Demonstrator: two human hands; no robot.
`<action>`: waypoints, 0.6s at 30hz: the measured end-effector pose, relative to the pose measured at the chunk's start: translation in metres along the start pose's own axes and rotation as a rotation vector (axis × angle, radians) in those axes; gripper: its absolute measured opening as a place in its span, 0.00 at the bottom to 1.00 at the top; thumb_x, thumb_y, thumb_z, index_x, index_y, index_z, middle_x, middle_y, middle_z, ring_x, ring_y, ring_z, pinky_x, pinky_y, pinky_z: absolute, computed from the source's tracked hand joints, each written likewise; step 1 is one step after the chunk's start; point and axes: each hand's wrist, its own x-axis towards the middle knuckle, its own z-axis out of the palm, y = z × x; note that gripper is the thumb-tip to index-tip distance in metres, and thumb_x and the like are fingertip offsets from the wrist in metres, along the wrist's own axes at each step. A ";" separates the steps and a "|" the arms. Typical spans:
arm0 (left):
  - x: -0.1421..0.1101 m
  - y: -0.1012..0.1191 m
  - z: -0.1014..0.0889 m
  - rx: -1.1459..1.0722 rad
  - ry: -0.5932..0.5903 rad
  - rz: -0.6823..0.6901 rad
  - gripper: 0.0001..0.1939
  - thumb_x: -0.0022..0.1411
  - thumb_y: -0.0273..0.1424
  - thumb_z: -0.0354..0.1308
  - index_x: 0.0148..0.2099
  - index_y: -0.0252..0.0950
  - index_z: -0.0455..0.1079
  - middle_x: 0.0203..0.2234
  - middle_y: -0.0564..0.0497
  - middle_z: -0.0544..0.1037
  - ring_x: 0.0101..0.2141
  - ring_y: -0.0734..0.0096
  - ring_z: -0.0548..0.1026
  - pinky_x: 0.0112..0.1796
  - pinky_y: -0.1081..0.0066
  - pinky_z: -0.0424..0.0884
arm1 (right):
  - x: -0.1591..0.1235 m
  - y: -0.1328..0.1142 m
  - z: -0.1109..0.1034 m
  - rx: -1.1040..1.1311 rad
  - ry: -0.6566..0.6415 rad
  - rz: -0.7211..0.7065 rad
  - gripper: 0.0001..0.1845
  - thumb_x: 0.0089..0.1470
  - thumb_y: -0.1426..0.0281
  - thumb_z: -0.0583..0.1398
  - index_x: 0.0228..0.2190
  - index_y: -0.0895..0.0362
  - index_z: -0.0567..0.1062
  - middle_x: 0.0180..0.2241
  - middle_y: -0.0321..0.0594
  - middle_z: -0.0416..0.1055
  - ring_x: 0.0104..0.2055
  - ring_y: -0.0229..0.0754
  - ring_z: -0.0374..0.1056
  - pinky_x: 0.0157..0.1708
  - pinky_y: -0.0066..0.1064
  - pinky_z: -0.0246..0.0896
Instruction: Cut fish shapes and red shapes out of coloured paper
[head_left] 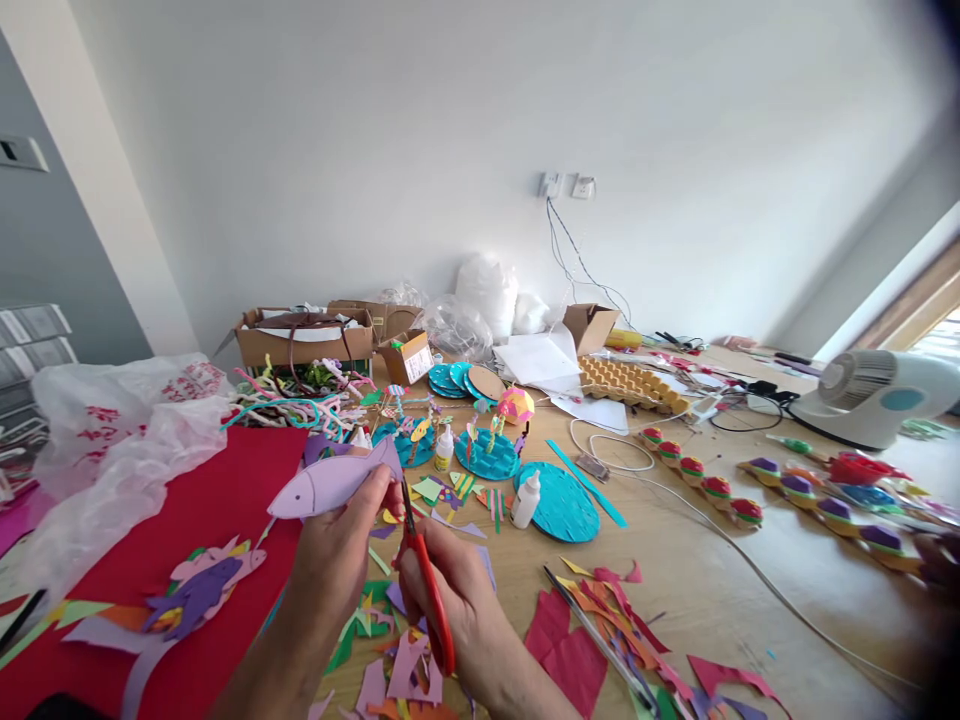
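A lilac paper fish [322, 485] with a drawn eye and gill line is pinched at its tail end in my left hand [349, 535]. My right hand [461, 580] grips red-handled scissors [435, 595], their dark blades pointing up beside the fish's tail. Whether the blades touch the paper I cannot tell. To the left, several cut paper fish [199, 590] in purple, pink and yellow lie on a red sheet [247, 500]. Below and around my hands are coloured paper scraps [412, 670].
Beyond my hands stand glue bottles [526, 500] and blue discs [562, 505]. A white cable [720, 525] crosses the table toward a white fan [877, 395]. Egg-carton rows [705, 480] lie at right, a plastic bag [127, 430] at left, and cardboard boxes [307, 340] along the wall.
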 end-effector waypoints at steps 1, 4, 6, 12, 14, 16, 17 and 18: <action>0.000 0.000 0.001 -0.012 0.007 -0.009 0.10 0.54 0.38 0.61 0.24 0.39 0.69 0.20 0.55 0.73 0.27 0.67 0.72 0.31 0.70 0.70 | 0.000 0.000 0.000 0.002 0.004 0.004 0.18 0.59 0.58 0.55 0.22 0.55 0.60 0.20 0.30 0.53 0.22 0.34 0.49 0.20 0.25 0.45; -0.001 0.000 0.003 -0.080 0.025 -0.032 0.08 0.52 0.37 0.63 0.27 0.39 0.70 0.21 0.56 0.74 0.27 0.68 0.73 0.29 0.71 0.70 | 0.001 0.003 0.000 0.009 0.010 0.017 0.15 0.58 0.63 0.56 0.23 0.55 0.61 0.21 0.30 0.51 0.22 0.34 0.47 0.20 0.25 0.44; -0.002 0.003 0.005 -0.088 0.051 -0.046 0.09 0.50 0.38 0.64 0.30 0.39 0.71 0.23 0.55 0.76 0.29 0.67 0.74 0.31 0.71 0.71 | 0.001 0.006 0.000 -0.002 0.016 0.011 0.14 0.58 0.65 0.56 0.24 0.55 0.61 0.21 0.30 0.52 0.23 0.33 0.47 0.20 0.24 0.44; -0.005 0.012 0.011 -0.042 0.075 -0.072 0.11 0.47 0.39 0.65 0.28 0.37 0.70 0.25 0.52 0.77 0.32 0.63 0.76 0.34 0.69 0.73 | 0.001 0.004 0.001 -0.042 0.020 -0.006 0.12 0.57 0.67 0.56 0.24 0.55 0.61 0.21 0.30 0.52 0.23 0.34 0.47 0.21 0.25 0.43; -0.004 0.011 0.010 -0.093 0.100 -0.076 0.10 0.47 0.37 0.65 0.28 0.37 0.71 0.24 0.54 0.77 0.29 0.67 0.75 0.33 0.69 0.72 | 0.001 0.002 0.001 -0.068 0.020 -0.013 0.11 0.56 0.68 0.55 0.23 0.55 0.61 0.21 0.30 0.52 0.23 0.34 0.47 0.21 0.25 0.42; -0.002 0.008 0.009 -0.141 0.135 -0.080 0.09 0.48 0.36 0.64 0.28 0.36 0.71 0.22 0.55 0.76 0.27 0.69 0.74 0.33 0.69 0.72 | 0.001 0.001 0.001 -0.104 0.022 -0.022 0.11 0.56 0.69 0.54 0.23 0.55 0.60 0.21 0.30 0.52 0.23 0.34 0.47 0.21 0.25 0.42; -0.002 0.006 0.008 -0.150 0.146 -0.079 0.09 0.49 0.36 0.63 0.27 0.36 0.71 0.22 0.55 0.75 0.26 0.70 0.73 0.33 0.69 0.72 | 0.001 0.001 0.001 -0.126 0.021 -0.027 0.11 0.57 0.69 0.53 0.23 0.55 0.60 0.21 0.30 0.52 0.23 0.34 0.47 0.21 0.25 0.42; -0.001 0.004 0.007 -0.142 0.145 -0.075 0.09 0.50 0.37 0.63 0.27 0.36 0.71 0.21 0.55 0.75 0.26 0.70 0.73 0.34 0.69 0.72 | 0.001 0.000 0.001 -0.146 0.020 -0.031 0.12 0.57 0.69 0.53 0.23 0.55 0.59 0.20 0.30 0.52 0.23 0.34 0.47 0.21 0.25 0.42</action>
